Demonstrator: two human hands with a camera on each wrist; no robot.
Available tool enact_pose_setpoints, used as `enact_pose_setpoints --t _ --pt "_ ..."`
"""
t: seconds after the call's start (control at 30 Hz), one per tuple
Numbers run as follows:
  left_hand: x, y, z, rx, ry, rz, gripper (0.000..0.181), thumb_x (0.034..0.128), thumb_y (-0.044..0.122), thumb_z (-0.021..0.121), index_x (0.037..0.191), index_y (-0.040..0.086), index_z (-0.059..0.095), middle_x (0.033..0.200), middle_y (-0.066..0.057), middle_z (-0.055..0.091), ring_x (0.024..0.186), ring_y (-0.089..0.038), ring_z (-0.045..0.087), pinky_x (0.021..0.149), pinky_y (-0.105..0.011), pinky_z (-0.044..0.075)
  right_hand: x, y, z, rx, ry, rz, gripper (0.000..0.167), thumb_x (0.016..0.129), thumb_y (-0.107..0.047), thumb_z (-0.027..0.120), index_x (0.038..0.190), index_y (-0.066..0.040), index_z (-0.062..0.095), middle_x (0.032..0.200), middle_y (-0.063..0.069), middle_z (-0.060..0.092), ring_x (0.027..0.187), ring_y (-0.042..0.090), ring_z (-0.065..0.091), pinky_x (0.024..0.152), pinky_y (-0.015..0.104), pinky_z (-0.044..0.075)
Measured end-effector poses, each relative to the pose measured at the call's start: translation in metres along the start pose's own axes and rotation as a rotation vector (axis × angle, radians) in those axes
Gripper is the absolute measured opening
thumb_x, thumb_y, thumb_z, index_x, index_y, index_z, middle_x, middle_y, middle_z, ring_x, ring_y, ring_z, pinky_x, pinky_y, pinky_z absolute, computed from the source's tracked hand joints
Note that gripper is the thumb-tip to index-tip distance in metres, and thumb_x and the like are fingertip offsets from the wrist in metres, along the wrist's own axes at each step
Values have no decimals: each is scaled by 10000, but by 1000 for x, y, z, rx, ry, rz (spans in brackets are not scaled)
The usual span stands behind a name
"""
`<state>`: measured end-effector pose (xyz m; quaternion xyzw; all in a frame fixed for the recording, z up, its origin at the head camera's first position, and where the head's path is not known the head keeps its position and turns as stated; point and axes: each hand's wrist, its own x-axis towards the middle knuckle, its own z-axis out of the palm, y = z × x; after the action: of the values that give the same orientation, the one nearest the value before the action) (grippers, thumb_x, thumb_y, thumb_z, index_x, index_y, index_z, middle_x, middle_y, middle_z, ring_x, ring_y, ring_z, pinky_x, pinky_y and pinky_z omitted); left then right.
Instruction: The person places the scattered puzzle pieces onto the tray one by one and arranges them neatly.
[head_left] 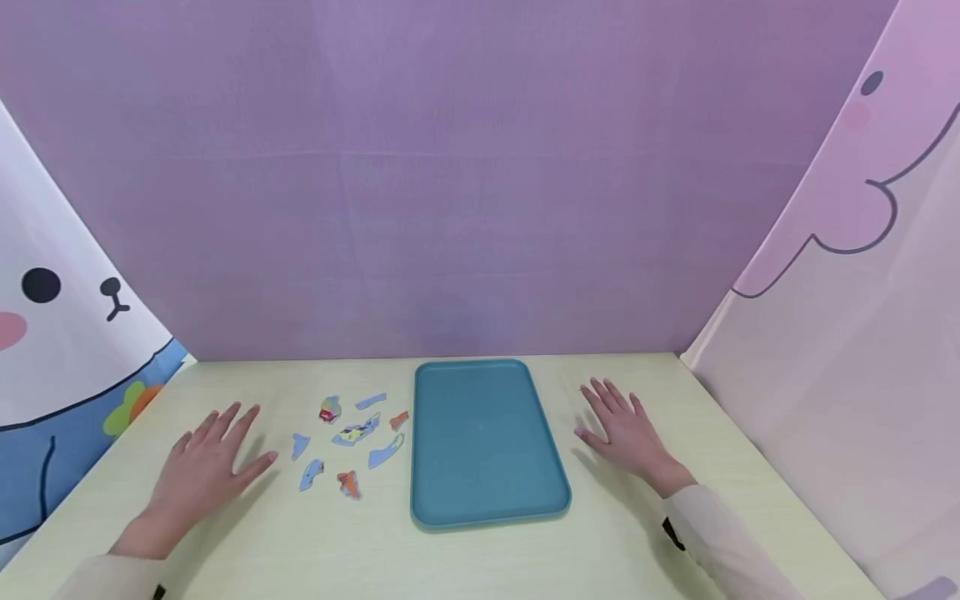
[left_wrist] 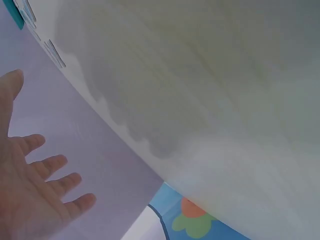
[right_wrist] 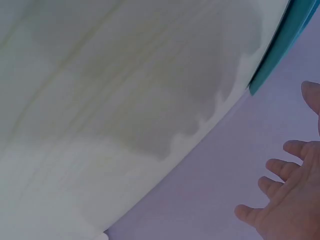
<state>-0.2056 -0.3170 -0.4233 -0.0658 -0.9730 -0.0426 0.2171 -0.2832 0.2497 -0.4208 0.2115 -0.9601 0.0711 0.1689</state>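
Observation:
In the head view my left hand (head_left: pixel 201 479) hovers with spread fingers above the table, left of several small irregular flat pieces. Among these are a blue and yellow piece (head_left: pixel 357 431), a red and green one (head_left: pixel 329 409) and an orange one (head_left: pixel 348 484). My right hand (head_left: pixel 626 431), fingers spread too, is over the table right of a teal tray (head_left: pixel 487 442). Neither hand holds or touches a thing. The left wrist view shows the left palm (left_wrist: pixel 30 195) with bare fingers; the right wrist view shows the right palm (right_wrist: pixel 292 200) likewise.
The pale table (head_left: pixel 345 558) ends at a purple curtain (head_left: pixel 480 183) at the back. Printed cloths flank it, one with a white animal (head_left: pixel 67 333) at left and a pink shape (head_left: pixel 862 183) at right.

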Motion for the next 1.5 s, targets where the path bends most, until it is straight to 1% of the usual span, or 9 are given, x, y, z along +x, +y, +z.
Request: enact_pose_setpoints --t 0.17,0.33,0.53,0.63,0.8,0.9,1.07,1.2,1.5 --pt "2 6 2 -8 4 34 742 784 519 620 1312 32 432 1299 -260 436 1161 -472 384 856 -657 336 2 -9 3 5 -8 -29 664 862 -420 569 1393 -76 368 1458 149 330 1357 339 264 1046 596 219" --pt "4 11 3 -37 -27 53 716 774 476 655 1301 37 449 1268 -248 475 1140 -456 424 812 -644 375 2 -18 6 11 -15 -61 646 855 -410 581 1374 -70 399 1421 164 385 1336 349 306 1034 593 248" --pt "7 15 6 -62 -42 81 673 750 401 706 1271 42 478 1200 -228 536 1085 -440 482 763 -619 409 2 -27 9 28 -34 -87 619 848 -377 598 1350 -58 426 1380 171 434 1306 366 351 1012 586 290" --pt "8 17 9 -56 -58 99 638 745 368 713 1249 37 501 1183 -214 555 1073 -434 498 748 -613 420 0 -32 9 32 -59 -92 615 847 -393 596 1340 -59 440 1362 170 455 1293 365 370 1007 578 303" --pt "11 20 13 -41 -100 106 603 752 335 709 1237 32 517 1187 -206 563 1077 -427 507 744 -608 428 -1 -40 9 44 -117 -93 600 854 -403 588 1329 -62 453 1345 161 474 1280 356 389 1006 572 308" --pt "12 22 14 -36 -109 115 584 743 310 722 1216 27 532 1172 -208 574 1062 -425 523 734 -599 439 -1 -44 11 37 -143 -99 588 856 -401 589 1322 -67 460 1334 148 486 1267 349 404 1003 565 320" --pt "13 24 17 -33 -123 122 516 745 274 726 1168 27 564 1138 -204 594 1033 -417 546 723 -585 450 -4 -47 13 16 -172 -118 577 856 -402 591 1314 -72 469 1305 140 508 1240 334 436 983 540 358" --pt "15 24 18 -40 -125 129 483 744 260 728 1139 25 581 1114 -197 606 999 -411 564 700 -570 461 -5 -49 13 35 -188 -132 555 861 -385 590 1299 -60 484 1288 152 516 1226 335 448 969 533 372" --pt "22 19 22 -57 -144 153 476 732 245 742 1119 14 589 1071 -187 623 910 -381 603 615 -500 492 -9 -49 14 36 -169 -189 473 870 -314 596 1249 -40 520 1223 148 560 1142 306 523 905 510 424"
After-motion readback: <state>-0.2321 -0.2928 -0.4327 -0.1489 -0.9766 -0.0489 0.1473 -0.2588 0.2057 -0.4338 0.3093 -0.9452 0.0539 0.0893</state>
